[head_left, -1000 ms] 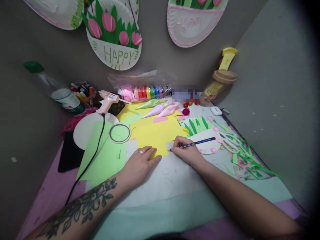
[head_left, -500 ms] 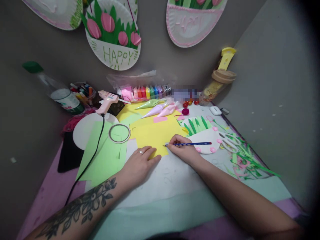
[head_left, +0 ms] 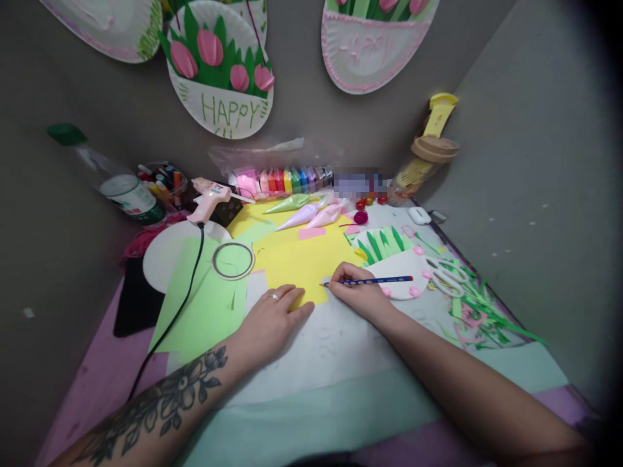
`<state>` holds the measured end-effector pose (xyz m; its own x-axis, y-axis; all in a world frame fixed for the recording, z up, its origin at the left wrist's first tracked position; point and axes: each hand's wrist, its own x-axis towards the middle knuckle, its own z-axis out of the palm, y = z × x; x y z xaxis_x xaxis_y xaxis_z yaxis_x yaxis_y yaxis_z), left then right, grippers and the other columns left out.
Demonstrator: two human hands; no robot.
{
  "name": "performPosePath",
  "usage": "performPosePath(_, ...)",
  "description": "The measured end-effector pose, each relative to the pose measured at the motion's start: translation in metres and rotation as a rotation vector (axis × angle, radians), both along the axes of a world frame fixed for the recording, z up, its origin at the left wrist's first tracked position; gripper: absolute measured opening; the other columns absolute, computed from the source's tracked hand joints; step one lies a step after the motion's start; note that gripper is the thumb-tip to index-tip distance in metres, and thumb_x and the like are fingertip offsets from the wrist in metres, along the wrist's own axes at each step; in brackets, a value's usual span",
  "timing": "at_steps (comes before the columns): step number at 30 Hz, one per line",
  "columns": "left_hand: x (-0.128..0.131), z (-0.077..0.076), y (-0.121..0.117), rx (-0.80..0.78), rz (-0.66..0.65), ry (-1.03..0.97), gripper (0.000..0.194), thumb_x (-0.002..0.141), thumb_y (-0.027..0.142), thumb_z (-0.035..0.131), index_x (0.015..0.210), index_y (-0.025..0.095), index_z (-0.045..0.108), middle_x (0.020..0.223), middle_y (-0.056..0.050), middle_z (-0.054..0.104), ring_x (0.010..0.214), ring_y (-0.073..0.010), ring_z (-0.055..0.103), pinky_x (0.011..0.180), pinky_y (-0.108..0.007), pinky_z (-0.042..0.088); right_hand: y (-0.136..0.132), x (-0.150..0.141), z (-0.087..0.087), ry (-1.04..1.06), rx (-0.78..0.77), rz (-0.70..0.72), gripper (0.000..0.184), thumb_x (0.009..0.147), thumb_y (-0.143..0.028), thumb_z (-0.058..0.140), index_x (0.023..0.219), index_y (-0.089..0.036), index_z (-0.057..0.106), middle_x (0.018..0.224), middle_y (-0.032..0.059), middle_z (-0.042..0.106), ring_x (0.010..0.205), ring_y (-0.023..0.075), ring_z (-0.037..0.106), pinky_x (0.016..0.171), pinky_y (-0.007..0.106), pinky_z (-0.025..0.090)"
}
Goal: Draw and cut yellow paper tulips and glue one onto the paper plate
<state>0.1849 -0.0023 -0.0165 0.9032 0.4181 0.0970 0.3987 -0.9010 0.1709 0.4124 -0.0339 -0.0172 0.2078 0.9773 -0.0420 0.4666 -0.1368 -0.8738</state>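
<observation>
My right hand (head_left: 354, 288) is closed around a dark blue pencil (head_left: 384, 280), its tip at the right edge of a yellow sheet of paper (head_left: 299, 263). The pencil slants nearly level, its red end pointing right. My left hand (head_left: 277, 318), with a ring on one finger, lies flat with fingers stretched over the lower edge of that sheet. Just beyond my right hand is a paper plate craft (head_left: 402, 269) with green paper grass and pink flowers. A roll of tape (head_left: 232, 260) rests on green paper (head_left: 195, 311) left of the yellow sheet.
A pink glue gun (head_left: 210, 198) stands at the back left, its black cord (head_left: 187, 292) running forward. Piping bags (head_left: 302, 216) lie behind the yellow sheet. Scissors (head_left: 446, 277) and paper scraps (head_left: 479, 318) are at right. A bottle (head_left: 129, 194) and a lidded cup (head_left: 421, 165) stand near the walls.
The pencil tip and my right hand have shifted very slightly to the right. My left hand stays in place on the yellow sheet.
</observation>
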Motion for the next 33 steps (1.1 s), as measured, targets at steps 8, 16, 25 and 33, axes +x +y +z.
performPosePath(8,0.0002,-0.0005,0.0001,0.006,-0.002,0.004,0.04,0.088,0.015,0.05,0.127,0.021,0.054,0.129,-0.015,0.055,0.118,-0.0296,0.05,0.093,-0.046,0.046,-0.0037,0.0023,0.0004,0.003,-0.022,-0.008,0.007,0.064,-0.02,0.056,0.059,-0.021,0.051,0.056,-0.0041,0.053,0.056,0.0135,0.047,0.051,0.024,0.033)
performPosePath(16,0.0,-0.0004,0.0004,-0.007,0.001,-0.007,0.041,0.087,0.014,0.051,0.127,0.022,0.055,0.129,-0.016,0.055,0.119,-0.0291,0.05,0.093,-0.046,0.046,-0.0006,0.0027,-0.0005,0.056,0.019,-0.008,0.01,0.067,-0.026,0.06,0.062,-0.02,0.053,0.059,-0.0037,0.054,0.057,0.0127,0.048,0.052,0.023,0.034)
performPosePath(25,0.0004,-0.0005,0.0,-0.002,0.001,0.005,0.041,0.088,0.014,0.05,0.128,0.022,0.054,0.13,-0.016,0.055,0.119,-0.03,0.049,0.093,-0.046,0.046,0.0004,-0.0004,-0.003,0.0,0.01,0.013,0.008,0.069,-0.023,0.06,0.064,-0.02,0.055,0.06,-0.0039,0.056,0.059,0.013,0.05,0.053,0.023,0.035)
performPosePath(33,-0.0004,-0.0007,0.0005,-0.003,-0.005,-0.005,0.041,0.088,0.014,0.049,0.128,0.021,0.055,0.129,-0.016,0.055,0.118,-0.0296,0.05,0.093,-0.046,0.046,-0.0018,0.0022,0.0012,0.026,-0.03,0.009,0.007,0.061,-0.021,0.054,0.056,-0.021,0.049,0.054,-0.0047,0.05,0.055,0.0126,0.044,0.051,0.023,0.031)
